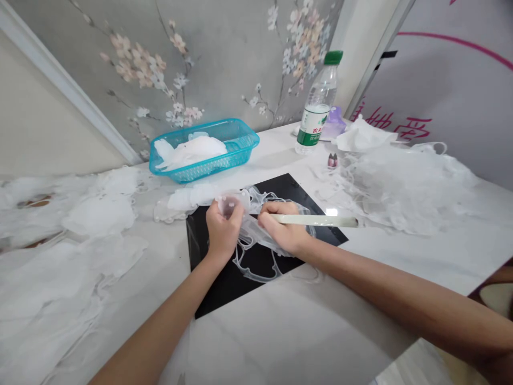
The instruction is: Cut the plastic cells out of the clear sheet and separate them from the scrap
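Note:
My left hand (224, 231) is raised over a black mat (224, 278) and pinches a small clear piece of soft plastic (231, 204). My right hand (280, 227) grips a long pale green flat stick (316, 220), whose tip points right. A thin translucent white sheet with looping strips (256, 267) lies under both hands and trails across the mat. A wad of the same white material (188, 197) lies at the mat's far edge, near my left hand.
A blue plastic basket (204, 152) holds white material at the back. Behind it stand a water bottle with a green cap (316, 104) and a small lilac object (333, 124). White translucent heaps (401, 187) (72, 256) cover both sides of the white marble table (304, 326).

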`<state>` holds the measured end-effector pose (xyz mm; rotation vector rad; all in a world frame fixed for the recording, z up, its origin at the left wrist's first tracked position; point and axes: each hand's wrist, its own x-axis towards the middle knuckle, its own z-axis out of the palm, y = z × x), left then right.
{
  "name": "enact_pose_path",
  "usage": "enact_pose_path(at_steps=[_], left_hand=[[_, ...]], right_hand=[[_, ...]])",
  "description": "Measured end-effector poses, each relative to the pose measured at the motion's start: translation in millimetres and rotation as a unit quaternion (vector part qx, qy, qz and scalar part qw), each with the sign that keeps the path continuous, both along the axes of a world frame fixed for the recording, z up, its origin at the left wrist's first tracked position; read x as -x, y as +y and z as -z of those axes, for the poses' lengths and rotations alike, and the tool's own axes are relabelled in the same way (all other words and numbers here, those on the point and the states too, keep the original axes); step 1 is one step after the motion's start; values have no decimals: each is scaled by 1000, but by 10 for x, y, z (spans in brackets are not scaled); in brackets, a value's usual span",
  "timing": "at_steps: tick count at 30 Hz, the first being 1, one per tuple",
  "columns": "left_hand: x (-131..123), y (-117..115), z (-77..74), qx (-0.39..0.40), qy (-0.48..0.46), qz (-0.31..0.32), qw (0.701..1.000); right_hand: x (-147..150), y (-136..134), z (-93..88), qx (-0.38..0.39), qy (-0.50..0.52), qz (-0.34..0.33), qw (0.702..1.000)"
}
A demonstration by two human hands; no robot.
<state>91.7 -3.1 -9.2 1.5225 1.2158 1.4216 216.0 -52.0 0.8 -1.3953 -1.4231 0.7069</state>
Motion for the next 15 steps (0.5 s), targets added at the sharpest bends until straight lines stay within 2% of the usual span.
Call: enact_pose_path(at_steps=[12,15], left_hand=[[-1,-5,-10,-6,9,7,1000],[-6,-40,-32,-39,35,16,998]], right_hand=[[2,18,10,7,-15,-5,1000],[4,26,26,2,-63,8,998]])
